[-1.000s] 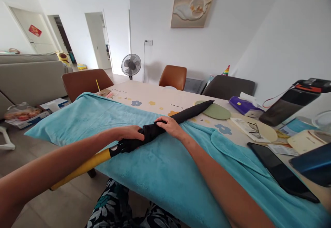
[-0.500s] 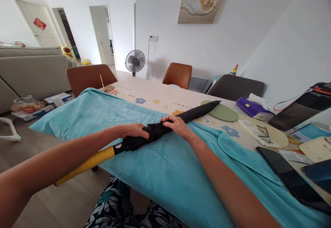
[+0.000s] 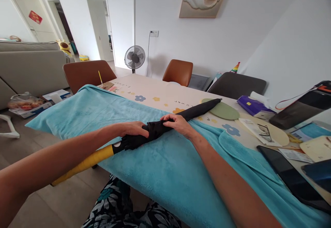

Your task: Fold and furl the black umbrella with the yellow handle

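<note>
Gripping umbrella (image 3: 154, 130), left hand (image 3: 136, 129); right hand (image 3: 178, 122) pinching farther along; tip (image 3: 219, 100) over green mat (image 3: 227, 111), tablet (image 3: 289, 174) rightward.

"FLOWER" lettering (image 3: 122, 84) on pale tablecloth (image 3: 152, 88)

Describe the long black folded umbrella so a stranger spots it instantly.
Find the pale flower-printed table, then the turquoise plush blanket over its near side. Diagonally across both runs the long black folded umbrella; unlike the flat black slab, it has a yellow handle.
</note>
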{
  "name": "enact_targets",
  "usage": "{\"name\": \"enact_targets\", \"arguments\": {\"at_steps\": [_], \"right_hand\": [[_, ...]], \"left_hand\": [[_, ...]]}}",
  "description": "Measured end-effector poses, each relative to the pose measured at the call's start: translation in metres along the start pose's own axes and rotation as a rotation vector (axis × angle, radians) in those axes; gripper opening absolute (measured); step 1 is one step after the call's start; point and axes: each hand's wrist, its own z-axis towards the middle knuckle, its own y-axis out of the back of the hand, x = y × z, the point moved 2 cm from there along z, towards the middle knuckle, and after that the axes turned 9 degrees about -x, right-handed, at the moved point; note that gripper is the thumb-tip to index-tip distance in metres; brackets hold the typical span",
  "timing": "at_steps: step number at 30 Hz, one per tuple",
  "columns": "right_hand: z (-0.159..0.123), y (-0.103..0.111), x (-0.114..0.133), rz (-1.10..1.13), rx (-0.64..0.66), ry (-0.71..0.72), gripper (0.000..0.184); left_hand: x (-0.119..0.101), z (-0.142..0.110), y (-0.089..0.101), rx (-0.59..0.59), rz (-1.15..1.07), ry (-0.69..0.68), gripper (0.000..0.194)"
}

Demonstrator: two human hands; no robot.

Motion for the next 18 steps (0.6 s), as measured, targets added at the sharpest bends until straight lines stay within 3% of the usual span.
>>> {"name": "enact_targets", "arguments": {"at_steps": [12, 18], "right_hand": [[-0.003, 0.006, 0.004, -0.013, 0.11, 0.024, 0.003], [-0.009, 0.021, 0.017, -0.086, 0.302, 0.026, 0.011]], "left_hand": [[0.0, 0.0, 0.001, -0.031, 0.051, -0.029, 0.023], [-0.001, 0.0, 0.001, -0.052, 0.097, -0.07, 0.027]]}}
